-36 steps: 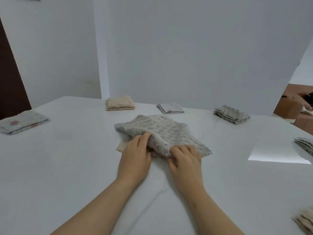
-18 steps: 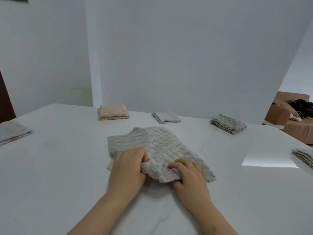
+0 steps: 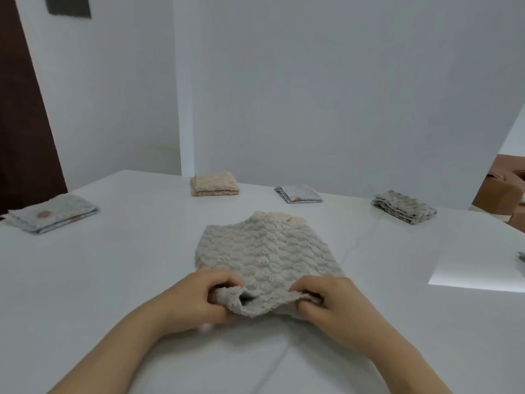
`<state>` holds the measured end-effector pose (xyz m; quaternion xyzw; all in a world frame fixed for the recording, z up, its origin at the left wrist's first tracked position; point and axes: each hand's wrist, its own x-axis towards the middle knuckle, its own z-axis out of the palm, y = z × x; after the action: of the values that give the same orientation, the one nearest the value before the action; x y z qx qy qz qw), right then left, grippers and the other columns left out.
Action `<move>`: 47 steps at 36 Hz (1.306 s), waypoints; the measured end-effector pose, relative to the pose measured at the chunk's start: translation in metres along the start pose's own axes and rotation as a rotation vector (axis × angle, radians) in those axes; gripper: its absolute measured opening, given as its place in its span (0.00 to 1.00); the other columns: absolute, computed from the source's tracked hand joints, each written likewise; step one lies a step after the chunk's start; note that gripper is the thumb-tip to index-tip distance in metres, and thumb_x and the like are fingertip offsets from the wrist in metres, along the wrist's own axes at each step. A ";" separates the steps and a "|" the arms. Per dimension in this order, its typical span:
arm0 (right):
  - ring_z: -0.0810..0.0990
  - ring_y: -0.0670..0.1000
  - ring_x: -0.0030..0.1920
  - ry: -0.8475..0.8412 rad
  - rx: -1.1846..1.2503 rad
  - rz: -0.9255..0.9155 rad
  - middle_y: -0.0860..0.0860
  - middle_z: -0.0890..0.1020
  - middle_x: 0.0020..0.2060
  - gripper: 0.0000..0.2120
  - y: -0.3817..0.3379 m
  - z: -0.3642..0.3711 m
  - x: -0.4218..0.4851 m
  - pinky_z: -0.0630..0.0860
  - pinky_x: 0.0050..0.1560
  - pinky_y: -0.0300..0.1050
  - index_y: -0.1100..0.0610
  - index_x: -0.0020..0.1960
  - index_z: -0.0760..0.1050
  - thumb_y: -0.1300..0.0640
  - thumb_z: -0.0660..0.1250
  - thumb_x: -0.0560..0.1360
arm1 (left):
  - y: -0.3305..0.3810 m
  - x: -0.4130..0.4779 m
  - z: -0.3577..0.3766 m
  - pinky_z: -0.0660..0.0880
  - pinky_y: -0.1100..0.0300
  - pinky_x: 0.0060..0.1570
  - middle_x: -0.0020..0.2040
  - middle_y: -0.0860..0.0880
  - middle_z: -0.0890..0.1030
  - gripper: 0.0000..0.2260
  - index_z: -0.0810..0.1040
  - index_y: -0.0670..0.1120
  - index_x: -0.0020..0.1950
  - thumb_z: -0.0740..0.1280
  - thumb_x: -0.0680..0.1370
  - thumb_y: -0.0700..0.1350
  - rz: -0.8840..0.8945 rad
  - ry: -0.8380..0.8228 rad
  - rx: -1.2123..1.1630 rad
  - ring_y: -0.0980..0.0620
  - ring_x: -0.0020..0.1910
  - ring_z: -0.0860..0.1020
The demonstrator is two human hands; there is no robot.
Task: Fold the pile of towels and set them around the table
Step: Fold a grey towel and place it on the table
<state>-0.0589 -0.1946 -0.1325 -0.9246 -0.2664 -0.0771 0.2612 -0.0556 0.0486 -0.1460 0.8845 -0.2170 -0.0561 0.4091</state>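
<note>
You've got the grey towel (image 3: 267,257) in the middle of the frame. It lies flat on the table (image 3: 113,280), but its near edge is lifted up. Your left hand (image 3: 199,300) pinches the near left corner, w/ thumb & fingers curled round the cloth. Your right hand (image 3: 332,305) pinches the near right corner the same way. Both hands hold only this towel.

A bit of a beige towel (image 3: 279,216) peeks out from under the far edge. So the pile looks like it has at least 2 left: the grey one & the beige one below. Can't tell if more hide under there.

Done so far, 4 neat ones are set out:
- spotted folded towel (image 3: 52,213), left side of frame
- beige folded towel (image 3: 214,184), upper middle
- small patterned folded towel (image 3: 298,193), just right of that
- grey folded towel (image 3: 403,206), upper right

A scrap of cloth (image 3: 522,258) shows at the right edge, prob. 1 more, but too little shows to be sure.

I'd say you're well past halfway. This fold looks only just begun: next, bring the near edge over to the far edge, then fold again & put it at a free spot.
</note>
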 end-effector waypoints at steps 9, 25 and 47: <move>0.76 0.38 0.43 0.224 0.137 0.318 0.41 0.81 0.44 0.07 0.002 0.002 0.001 0.71 0.48 0.39 0.42 0.48 0.75 0.43 0.60 0.75 | -0.010 0.023 -0.001 0.69 0.54 0.55 0.57 0.50 0.78 0.16 0.75 0.53 0.55 0.64 0.72 0.59 -0.414 0.680 0.066 0.45 0.59 0.74; 0.68 0.55 0.59 0.411 -0.244 0.515 0.52 0.76 0.55 0.16 0.013 0.011 0.004 0.61 0.55 0.45 0.49 0.64 0.71 0.57 0.59 0.77 | -0.007 0.036 0.014 0.65 0.64 0.53 0.56 0.46 0.74 0.17 0.76 0.46 0.60 0.63 0.73 0.33 -0.218 0.800 0.125 0.50 0.51 0.72; 0.66 0.31 0.60 0.194 0.237 -0.061 0.31 0.66 0.60 0.28 0.000 0.027 0.008 0.65 0.57 0.26 0.31 0.61 0.65 0.50 0.67 0.66 | 0.047 0.024 0.037 0.75 0.67 0.44 0.36 0.55 0.83 0.12 0.69 0.48 0.39 0.71 0.71 0.36 0.163 0.237 -0.375 0.59 0.39 0.81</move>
<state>-0.0521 -0.1771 -0.1533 -0.8670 -0.2749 -0.1420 0.3905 -0.0599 -0.0146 -0.1331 0.7732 -0.2238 0.0420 0.5919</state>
